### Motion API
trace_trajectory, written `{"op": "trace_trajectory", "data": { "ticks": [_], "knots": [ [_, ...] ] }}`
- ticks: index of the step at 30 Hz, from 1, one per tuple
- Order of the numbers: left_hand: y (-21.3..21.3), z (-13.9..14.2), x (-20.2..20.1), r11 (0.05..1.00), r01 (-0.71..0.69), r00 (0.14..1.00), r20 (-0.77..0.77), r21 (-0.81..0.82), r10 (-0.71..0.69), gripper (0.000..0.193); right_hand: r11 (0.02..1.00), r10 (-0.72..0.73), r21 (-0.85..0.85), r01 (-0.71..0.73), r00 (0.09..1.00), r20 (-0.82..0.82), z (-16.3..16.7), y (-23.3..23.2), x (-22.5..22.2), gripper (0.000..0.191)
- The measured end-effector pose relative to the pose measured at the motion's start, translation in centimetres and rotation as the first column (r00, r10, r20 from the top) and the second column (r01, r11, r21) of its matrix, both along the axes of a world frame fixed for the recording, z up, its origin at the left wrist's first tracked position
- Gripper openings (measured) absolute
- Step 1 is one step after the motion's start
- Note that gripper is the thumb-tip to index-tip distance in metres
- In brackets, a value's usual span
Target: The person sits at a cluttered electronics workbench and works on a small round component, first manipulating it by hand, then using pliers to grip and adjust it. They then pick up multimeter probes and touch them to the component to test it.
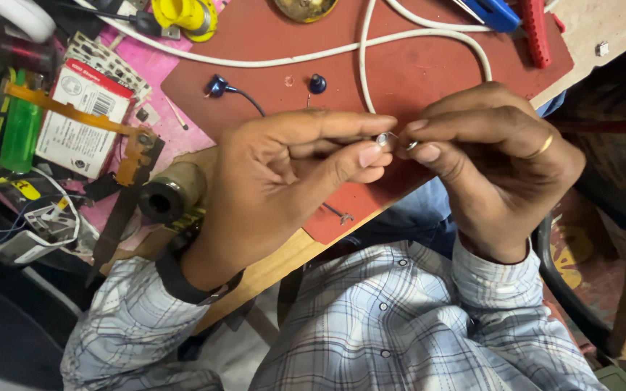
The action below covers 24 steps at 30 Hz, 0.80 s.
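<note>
My left hand (284,181) and my right hand (498,156) meet above the front edge of a reddish-brown work mat (407,65). Between thumb and forefinger of both hands sits a tiny shiny metal part (385,139), with a thin wire end showing at the right fingertips. The part is too small to tell its kind. A gold ring is on my right hand. A dark band wraps my left wrist. Both sleeves are checked blue and white.
A white cable (371,51) loops over the mat. Two small dark blue knobs (317,84) with a thin lead lie on it. At left are an orange flex ribbon (74,112), a red-and-white card box (81,119), a green lighter (19,130) and a black cylinder (164,199). A yellow tool (186,14) and a red tool (536,32) lie at the back.
</note>
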<state>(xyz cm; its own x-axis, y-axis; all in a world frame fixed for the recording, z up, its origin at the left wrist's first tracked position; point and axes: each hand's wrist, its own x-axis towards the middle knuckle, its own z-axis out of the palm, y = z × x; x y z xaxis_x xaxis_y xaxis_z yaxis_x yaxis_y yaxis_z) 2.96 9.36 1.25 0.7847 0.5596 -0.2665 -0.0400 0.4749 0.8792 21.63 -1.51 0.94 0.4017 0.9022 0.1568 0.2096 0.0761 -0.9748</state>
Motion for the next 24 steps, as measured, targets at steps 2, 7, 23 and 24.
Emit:
{"op": "trace_trajectory", "data": {
  "ticks": [2, 7, 23, 24],
  "knots": [
    [-0.1, -0.1, 0.1, 1.000, 0.006, 1.000, -0.005, 0.004, -0.006, 0.029, 1.000, -0.002, 0.002, 0.002, 0.998, -0.065, 0.2, 0.0, -0.1, 0.011],
    [-0.1, -0.1, 0.2, 1.000, -0.005, 1.000, -0.004, 0.019, 0.005, 0.028, 1.000, -0.002, -0.023, -0.001, 0.994, -0.107, 0.8, -0.1, -0.2, 0.009],
    [-0.4, -0.3, 0.0, 0.984, -0.022, 0.999, -0.028, 0.174, 0.027, 0.024, 0.995, -0.008, -0.102, 0.013, 0.999, 0.043, 0.2, -0.7, -1.0, 0.013],
    [-0.4, -0.3, -0.1, 0.981, -0.020, 0.999, -0.033, 0.194, 0.027, 0.024, 0.993, -0.007, -0.114, 0.013, 0.998, 0.057, 0.3, -0.7, -1.1, 0.014]
  ]
}}
